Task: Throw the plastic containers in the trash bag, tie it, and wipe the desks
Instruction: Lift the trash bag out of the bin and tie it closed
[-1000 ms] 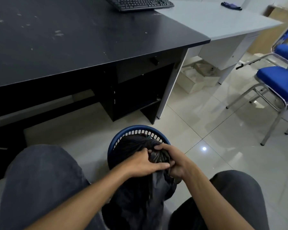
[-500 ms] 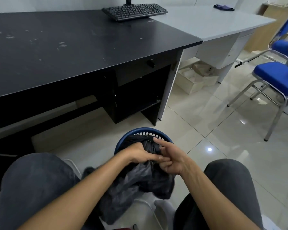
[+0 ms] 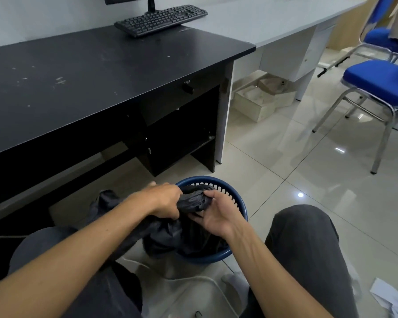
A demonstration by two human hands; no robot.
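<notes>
A black trash bag (image 3: 170,235) sits in a blue slotted bin (image 3: 236,203) on the floor between my knees. Its top is gathered into a twisted neck (image 3: 193,199). My left hand (image 3: 163,198) grips that neck from the left. My right hand (image 3: 213,214) lies palm up under the neck's end, fingers curled around it. The plastic containers are hidden. A black desk (image 3: 90,76) stands ahead, with pale smudges on its top. A grey desk (image 3: 274,21) adjoins it on the right.
A black keyboard (image 3: 161,19) and a monitor stand (image 3: 151,4) sit at the back where the desks meet. Blue chairs (image 3: 379,79) stand at the right. A cardboard box (image 3: 260,99) lies under the grey desk. White paper (image 3: 391,297) lies at the lower right.
The view has tilted up and the bin now sits lower right of my hands. My right hand turned palm up and closed around the bag's twisted neck; my left still grips it.
</notes>
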